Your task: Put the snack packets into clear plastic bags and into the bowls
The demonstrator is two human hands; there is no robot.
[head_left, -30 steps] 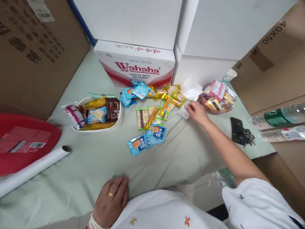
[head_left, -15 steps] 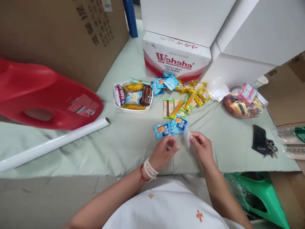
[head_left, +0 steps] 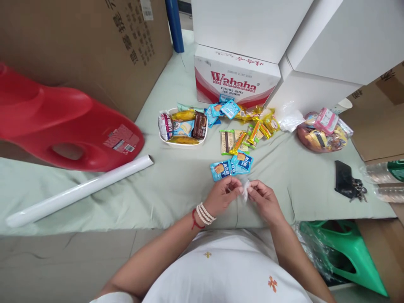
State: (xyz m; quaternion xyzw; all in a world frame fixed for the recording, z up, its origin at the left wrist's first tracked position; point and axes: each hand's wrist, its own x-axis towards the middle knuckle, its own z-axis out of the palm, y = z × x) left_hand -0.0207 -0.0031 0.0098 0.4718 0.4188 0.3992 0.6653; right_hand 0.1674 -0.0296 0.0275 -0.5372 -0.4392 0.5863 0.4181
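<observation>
My left hand [head_left: 223,195] and my right hand [head_left: 264,199] meet near the table's front edge, fingertips pinching a small, thin, whitish see-through plastic bag [head_left: 245,190]. Just beyond them lie blue snack packets [head_left: 221,169]. Farther back are wafer-like bars in clear and green wrappers [head_left: 226,142], with yellow-wrapped sticks [head_left: 254,131] across them. To the left stands a white tub [head_left: 186,146] holding several wrapped snacks, among them a brown packet [head_left: 200,125] and a purple-white packet [head_left: 165,125]. More blue packets [head_left: 230,109] are heaped behind.
A red jug [head_left: 94,109] and a white tube [head_left: 82,191] lie at left. A Wahaba carton [head_left: 235,78] stands at the back. On the right are a snack-filled bowl [head_left: 304,141], crumpled clear plastic [head_left: 290,118], a black pouch with keys [head_left: 344,179] and a green stool [head_left: 362,261] below.
My left hand has moved right to the small plastic bag and now pinches it along with my right hand. The view has shifted slightly.
</observation>
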